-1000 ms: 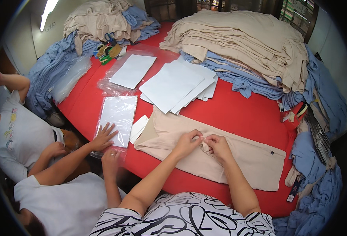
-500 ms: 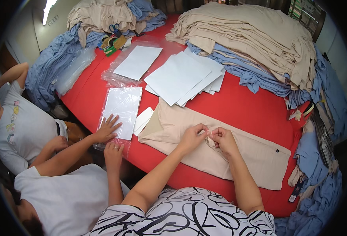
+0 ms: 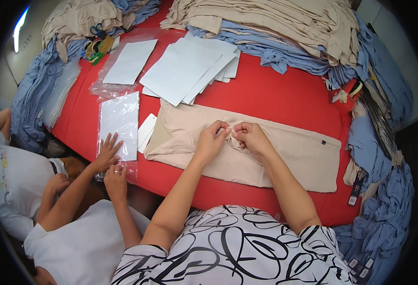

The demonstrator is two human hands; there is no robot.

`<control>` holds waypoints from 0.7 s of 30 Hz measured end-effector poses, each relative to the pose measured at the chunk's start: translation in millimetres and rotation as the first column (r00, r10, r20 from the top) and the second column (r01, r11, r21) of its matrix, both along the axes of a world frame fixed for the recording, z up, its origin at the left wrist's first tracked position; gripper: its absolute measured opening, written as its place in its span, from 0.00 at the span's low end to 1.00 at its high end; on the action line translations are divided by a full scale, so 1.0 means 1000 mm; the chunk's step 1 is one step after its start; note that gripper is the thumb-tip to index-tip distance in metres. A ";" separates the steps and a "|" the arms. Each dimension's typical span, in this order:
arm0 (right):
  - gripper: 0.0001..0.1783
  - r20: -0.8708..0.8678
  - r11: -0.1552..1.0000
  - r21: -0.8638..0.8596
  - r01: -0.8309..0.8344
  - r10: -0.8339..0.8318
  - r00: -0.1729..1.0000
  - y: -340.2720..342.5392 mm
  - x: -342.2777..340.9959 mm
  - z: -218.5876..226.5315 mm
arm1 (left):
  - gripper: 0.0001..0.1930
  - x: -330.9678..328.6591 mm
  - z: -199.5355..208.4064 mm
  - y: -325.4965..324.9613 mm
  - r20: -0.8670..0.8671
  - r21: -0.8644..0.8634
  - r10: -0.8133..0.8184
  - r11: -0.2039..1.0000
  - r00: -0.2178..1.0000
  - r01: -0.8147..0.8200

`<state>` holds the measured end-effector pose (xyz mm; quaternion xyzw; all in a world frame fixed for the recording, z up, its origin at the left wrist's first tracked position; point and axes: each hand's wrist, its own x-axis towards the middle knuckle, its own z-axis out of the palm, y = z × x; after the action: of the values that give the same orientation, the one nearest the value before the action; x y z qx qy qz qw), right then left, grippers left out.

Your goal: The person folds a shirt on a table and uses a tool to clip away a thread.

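A folded beige garment (image 3: 294, 166) lies flat on the red table in front of me, with a small dark tag near its right end. At its middle, my left hand (image 3: 213, 140) and my right hand (image 3: 251, 137) meet, each pinching a bunched bit of the fabric. The cloth is puckered up between and below my fingertips. Whatever small detail sits inside the pinch is too small to make out. White card tags (image 3: 146, 131) lie beside the garment's left end.
White sheets (image 3: 180, 71) are stacked beyond the garment. On the left, a co-worker's hands (image 3: 108, 153) press a clear plastic bag (image 3: 119, 118) holding a white sheet. Piles of beige clothes (image 3: 275, 26) and blue clothes (image 3: 380, 213) line the far and right sides. Scissors (image 3: 97, 31) lie far left.
The whole view has shifted, so the table and things appear higher and further left. My hands keep pinching the same part of the garment. The co-worker's hands stay on the plastic bag.
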<state>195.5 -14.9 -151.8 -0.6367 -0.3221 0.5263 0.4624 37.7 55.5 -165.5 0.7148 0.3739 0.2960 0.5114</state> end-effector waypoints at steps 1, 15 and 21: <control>0.11 -0.018 1.000 0.001 -0.002 0.002 1.000 0.000 0.002 0.002 | 0.11 0.000 0.002 0.002 0.014 0.007 -0.005 1.000 1.000 0.005; 0.11 0.215 1.000 0.026 -0.002 -0.003 0.977 -0.001 -0.006 -0.002 | 0.11 -0.004 0.003 0.000 -0.051 0.031 -0.068 0.997 0.996 0.069; 0.11 0.385 0.998 0.055 -0.032 0.008 0.923 0.000 -0.006 -0.007 | 0.10 -0.002 0.008 -0.004 -0.050 0.034 -0.042 0.998 0.998 0.044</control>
<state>189.2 -14.5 -159.3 -0.7099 -0.4289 0.3860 0.4038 36.1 51.7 -157.0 0.7386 0.3656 0.2740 0.4957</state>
